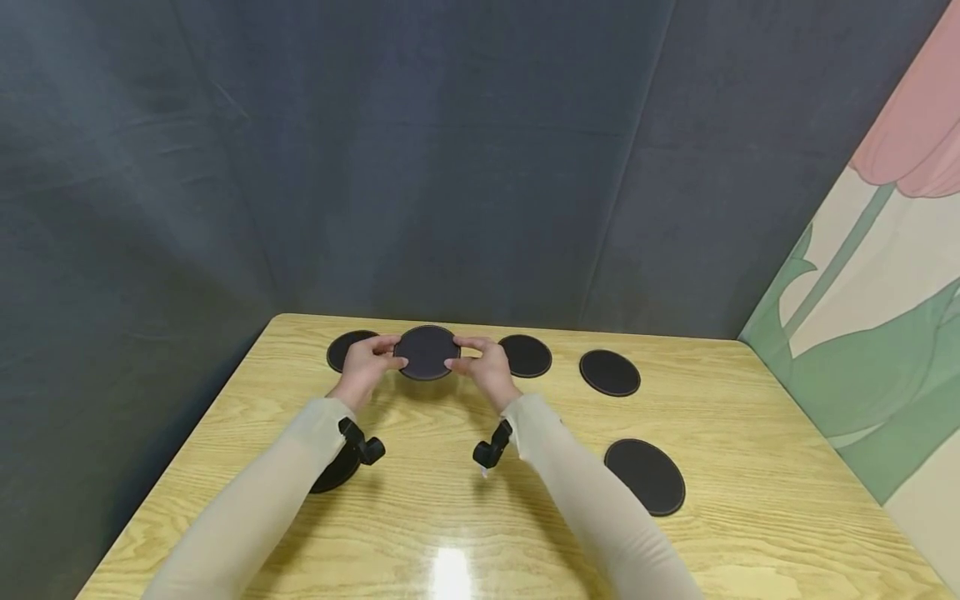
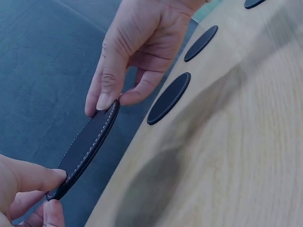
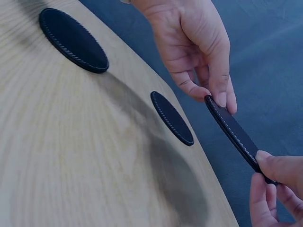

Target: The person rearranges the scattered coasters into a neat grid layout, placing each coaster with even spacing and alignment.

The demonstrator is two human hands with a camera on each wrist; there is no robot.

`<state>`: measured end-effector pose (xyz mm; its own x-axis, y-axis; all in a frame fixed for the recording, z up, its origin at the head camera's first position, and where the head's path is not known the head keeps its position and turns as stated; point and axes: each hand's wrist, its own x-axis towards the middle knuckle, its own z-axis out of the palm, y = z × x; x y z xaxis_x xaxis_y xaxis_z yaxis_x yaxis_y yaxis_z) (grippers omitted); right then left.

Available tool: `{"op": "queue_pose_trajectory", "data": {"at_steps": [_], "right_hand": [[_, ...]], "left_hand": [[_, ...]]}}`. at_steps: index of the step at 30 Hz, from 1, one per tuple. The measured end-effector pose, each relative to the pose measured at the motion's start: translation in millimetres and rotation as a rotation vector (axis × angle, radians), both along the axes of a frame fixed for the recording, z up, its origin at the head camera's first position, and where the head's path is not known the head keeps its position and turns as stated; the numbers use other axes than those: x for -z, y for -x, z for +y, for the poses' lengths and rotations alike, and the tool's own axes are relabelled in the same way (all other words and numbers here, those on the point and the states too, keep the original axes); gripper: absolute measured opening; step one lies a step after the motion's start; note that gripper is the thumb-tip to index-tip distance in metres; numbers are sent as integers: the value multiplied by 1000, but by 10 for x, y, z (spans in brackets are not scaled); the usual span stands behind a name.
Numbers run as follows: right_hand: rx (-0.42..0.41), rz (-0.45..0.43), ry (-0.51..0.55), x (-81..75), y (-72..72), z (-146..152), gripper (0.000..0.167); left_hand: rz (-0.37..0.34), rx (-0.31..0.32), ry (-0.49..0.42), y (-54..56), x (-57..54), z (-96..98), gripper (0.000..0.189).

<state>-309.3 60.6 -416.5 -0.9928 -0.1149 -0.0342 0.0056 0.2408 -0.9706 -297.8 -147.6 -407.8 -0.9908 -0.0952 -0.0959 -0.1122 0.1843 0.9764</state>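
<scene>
A round black coaster [image 1: 427, 353] with light stitching along its edge is held up above the far part of the table. My left hand [image 1: 362, 367] pinches its left edge, thumb on the upper face and fingers beneath. On the opposite edge my right hand [image 1: 486, 369] pinches it the same way. In the left wrist view the coaster [image 2: 89, 142] appears nearly edge-on, clear of the wood, with its shadow on the tabletop. The right wrist view shows both thumbs pressing on the coaster [image 3: 234, 135] from above.
More black coasters lie on the wooden table [image 1: 465, 533]: one behind my left hand [image 1: 348, 348], two at the back right [image 1: 527, 356] [image 1: 609, 372], one at the right [image 1: 645, 477], and one partly hidden under my left forearm [image 1: 337, 471]. A dark curtain [image 1: 450, 167] hangs behind.
</scene>
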Motion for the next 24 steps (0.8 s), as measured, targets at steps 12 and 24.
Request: {"op": "queue_pose_trajectory", "data": {"at_steps": [12,24], "right_hand": [[19,-2,21,158,-16,-79,46],[24,-16,10,291,2,-121,48]], "left_hand": [[17,-13,35,-55,152,-23,47],[14,-25,58,-37,290,-31,47]]}}
